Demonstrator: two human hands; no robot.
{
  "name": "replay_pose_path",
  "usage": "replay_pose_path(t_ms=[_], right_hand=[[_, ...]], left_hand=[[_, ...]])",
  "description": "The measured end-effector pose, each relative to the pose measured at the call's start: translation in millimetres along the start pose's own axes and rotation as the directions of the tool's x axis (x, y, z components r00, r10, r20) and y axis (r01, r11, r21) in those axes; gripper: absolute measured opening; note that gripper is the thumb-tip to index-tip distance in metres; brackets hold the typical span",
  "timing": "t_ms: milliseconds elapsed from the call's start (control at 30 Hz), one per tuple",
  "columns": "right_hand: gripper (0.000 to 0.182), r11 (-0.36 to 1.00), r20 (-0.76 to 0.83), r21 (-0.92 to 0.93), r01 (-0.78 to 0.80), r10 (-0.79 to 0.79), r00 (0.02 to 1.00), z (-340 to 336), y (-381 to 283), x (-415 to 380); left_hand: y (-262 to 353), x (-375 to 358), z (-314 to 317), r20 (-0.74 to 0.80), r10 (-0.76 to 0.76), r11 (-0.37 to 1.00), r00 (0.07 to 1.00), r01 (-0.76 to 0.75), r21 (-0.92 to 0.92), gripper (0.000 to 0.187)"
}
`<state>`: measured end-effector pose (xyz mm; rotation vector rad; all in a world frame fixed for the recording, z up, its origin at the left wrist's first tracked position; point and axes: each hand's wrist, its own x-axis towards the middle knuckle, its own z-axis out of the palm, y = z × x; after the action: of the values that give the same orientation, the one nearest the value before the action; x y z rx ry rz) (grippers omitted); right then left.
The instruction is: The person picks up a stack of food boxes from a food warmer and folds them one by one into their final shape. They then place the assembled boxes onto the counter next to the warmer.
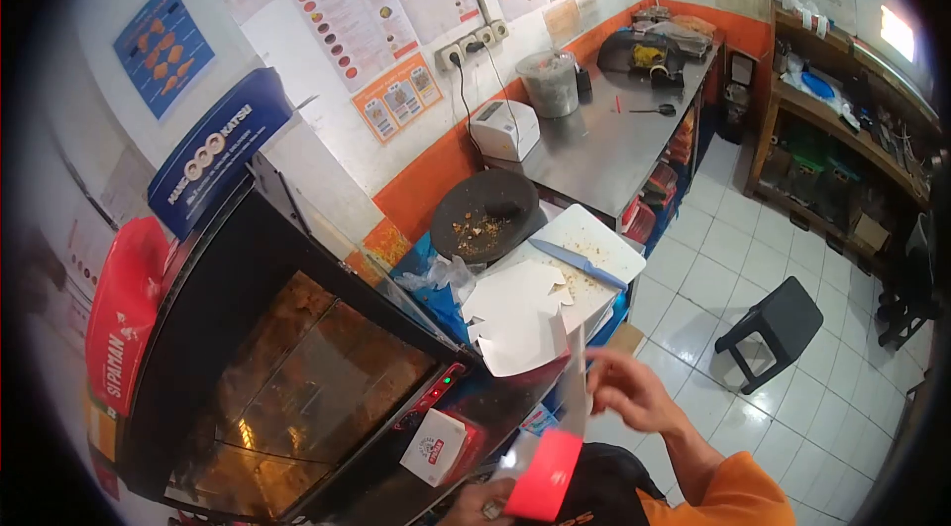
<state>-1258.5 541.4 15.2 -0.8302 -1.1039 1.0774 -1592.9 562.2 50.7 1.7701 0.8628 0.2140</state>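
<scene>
An unfolded white and red cardboard box (525, 313) lies partly over the white cutting board (594, 247), its near red-edged flap standing up in front of me. My right hand (629, 392) is beside that flap, fingers bent and somewhat apart, with nothing visible in them. At the bottom edge, my left hand (482, 504) is at the end of the red and white flap (545, 474); its fingers are mostly hidden. A blue knife (578, 262) rests on the board, among crumbs. Behind stands a dark stone mortar (482, 219) with crumbs and a pestle.
A glass display warmer (307, 377) fills the left, with a small closed box (436, 447) beside it. Farther back, a steel counter (604, 155) holds a white printer (503, 130) and a bucket (548, 85). A black stool (773, 328) stands on the tiled floor, near wooden shelves (832, 120).
</scene>
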Motion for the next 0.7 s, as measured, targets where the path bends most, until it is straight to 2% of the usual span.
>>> replay_pose_path(t_ms=[67,100,167,200,267,400,433,467,500,533,567,600,633,667,700], right_hand=[[0.043,0.986,0.124,-0.157,-0.052,0.072,0.990,25.1,-43.8,-5.7],[0.043,0.985,0.122,-0.165,-0.052,0.073,0.990,32.2,-46.4,-10.8],[0.028,0.838,0.317,-0.477,0.265,-0.118,0.941,41.3,-52.4,-17.3],[0.028,0.834,0.322,-0.482,0.268,-0.116,0.940,47.4,-56.0,-25.7],[0.020,0.905,0.345,-0.409,0.116,0.036,0.938,63.7,-61.8,-42.3],[0.021,0.881,0.423,-0.404,0.246,-0.058,0.904,96.2,-78.0,-89.3],[0.021,0.864,0.466,-0.464,0.197,0.049,0.883,103.4,-88.0,-105.0],[0.021,0.838,0.497,-0.524,0.150,0.158,0.854,111.2,-95.7,-121.4],[0.023,0.815,0.499,-0.529,0.238,0.071,0.863,121.5,-93.5,-140.1],[0.023,0.808,0.493,-0.541,0.234,0.079,0.867,130.3,-94.9,-157.3],[0.025,0.732,0.495,-0.637,0.241,0.150,0.856,139.6,-97.8,-174.6],[0.027,0.648,0.490,-0.722,0.245,0.228,0.842,147.8,-101.4,-190.9],[0.036,0.564,0.517,-0.778,0.277,0.325,0.792,153.9,-107.6,-201.1],[0.036,0.555,0.511,-0.787,0.269,0.344,0.788,158.7,-110.3,-212.7],[0.036,0.472,0.470,-0.846,0.248,0.441,0.765,162.5,-110.6,-224.1]], left_hand=[[-8.8,-18.5,11.1,0.080,-0.034,0.994,0.996,0.042,-0.103,0.023],[-13.0,-25.5,14.8,0.113,-0.037,0.988,0.993,0.053,-0.143,0.024],[-20.7,-37.6,21.2,0.170,-0.027,0.978,0.985,0.062,-0.200,0.024],[-24.5,-45.3,23.7,0.198,-0.018,0.973,0.980,0.063,-0.223,0.025],[-34.7,-59.4,26.7,0.253,0.001,0.963,0.967,0.067,-0.260,0.026],[-57.0,-81.8,36.8,0.396,0.078,0.951,0.915,0.050,-0.304,0.028],[-75.8,-82.5,42.2,0.441,0.122,0.977,0.889,-0.029,-0.210,0.033],[-118.7,-85.4,58.5,0.448,0.137,0.976,0.884,-0.042,-0.215,0.033],[-173.1,-93.4,85.0,0.434,0.111,0.967,0.894,0.004,-0.255,0.034],[-200.2,-100.5,107.8,0.421,0.083,0.954,0.903,0.050,-0.295,0.035],[-178.5,-118.4,126.6,0.434,-0.104,0.867,0.895,0.295,-0.402,0.040],[-158.6,-131.4,136.7,0.444,-0.098,0.861,0.891,0.299,-0.410,0.040],[-130.3,-138.0,143.3,0.466,-0.041,0.874,0.884,0.258,-0.412,0.043],[-115.4,-142.2,150.7,0.484,0.020,0.885,0.875,0.210,-0.416,0.045],[-119.3,-142.7,157.6,0.616,0.022,0.876,0.787,0.282,-0.391,0.046]])
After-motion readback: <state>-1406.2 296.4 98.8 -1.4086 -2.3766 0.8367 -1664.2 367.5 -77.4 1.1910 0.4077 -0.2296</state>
